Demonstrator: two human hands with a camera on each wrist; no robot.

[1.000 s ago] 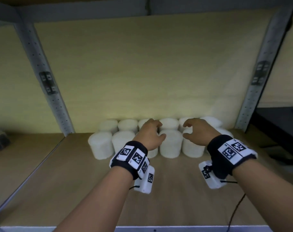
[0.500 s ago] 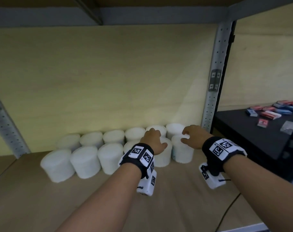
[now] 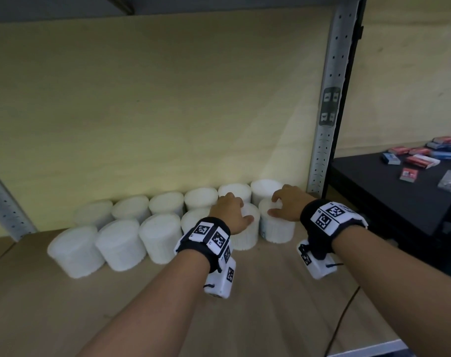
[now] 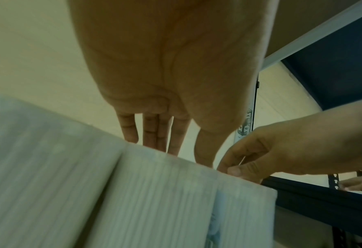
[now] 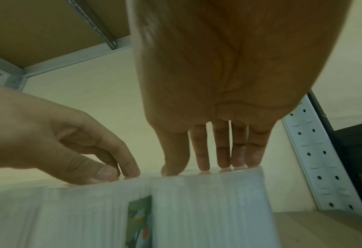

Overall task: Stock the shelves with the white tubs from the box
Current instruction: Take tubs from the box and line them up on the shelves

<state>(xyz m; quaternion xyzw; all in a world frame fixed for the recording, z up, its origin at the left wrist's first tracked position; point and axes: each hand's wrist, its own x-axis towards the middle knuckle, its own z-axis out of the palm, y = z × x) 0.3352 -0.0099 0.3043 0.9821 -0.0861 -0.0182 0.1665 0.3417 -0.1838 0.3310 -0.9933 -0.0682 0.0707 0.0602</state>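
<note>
Several white tubs stand in two rows at the back of the wooden shelf. My left hand rests on top of the second front-row tub from the right; its fingertips touch the lid of that tub. My right hand lies over the rightmost front-row tub. In the right wrist view its straight fingers touch the rim of that tub, and the left hand touches the neighbouring tub. Neither hand wraps round a tub. No box is in view.
A grey perforated upright stands just right of the tubs, another upright at far left. Beyond the right upright is a black table with small red and blue packs. A thin cable hangs near the shelf's front edge.
The head view has swung to the right, bringing the black table into sight. Both hands stay on top of the same front-row tubs.
</note>
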